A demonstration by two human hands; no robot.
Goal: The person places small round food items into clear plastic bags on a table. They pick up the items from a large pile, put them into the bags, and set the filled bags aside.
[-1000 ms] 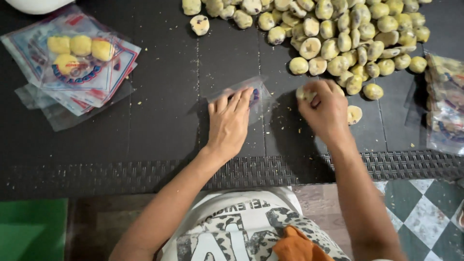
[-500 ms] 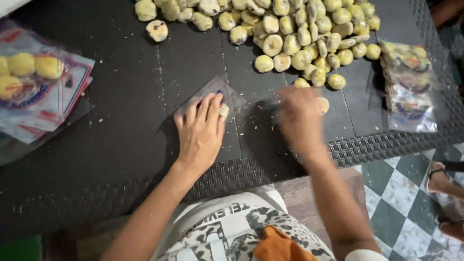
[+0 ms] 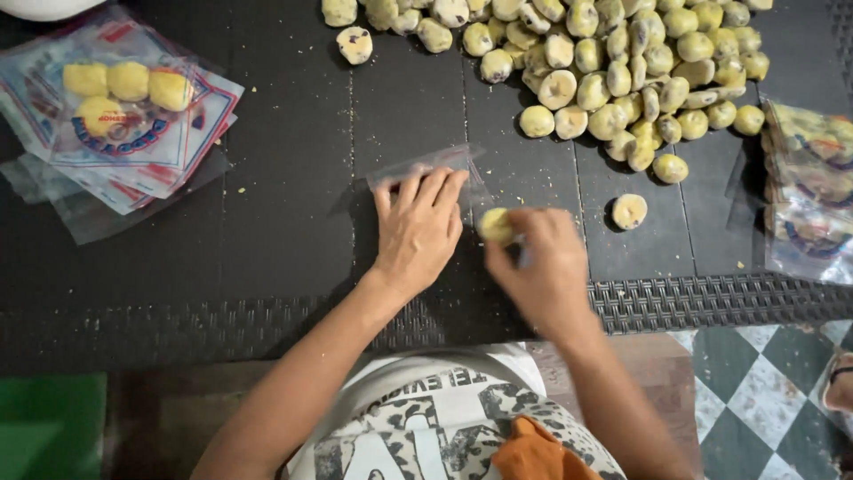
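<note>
Hands at the clear bag, mid-frame

I see my left hand (image 3: 418,233) pressed flat, fingers spread, on a small clear bag (image 3: 428,166) – thin, glossy, lying on the dark table (image 3: 293,178). My right hand (image 3: 538,267) pinches a round pale-yellow cookie (image 3: 495,225) just right of it.

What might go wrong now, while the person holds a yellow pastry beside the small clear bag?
1. The left hand lies flat on the clear plastic bag, so its mouth looks closed; the round yellow pastry in the right hand may crumble if pushed against it.
2. Crumbs on the dark table may get inside.
</note>
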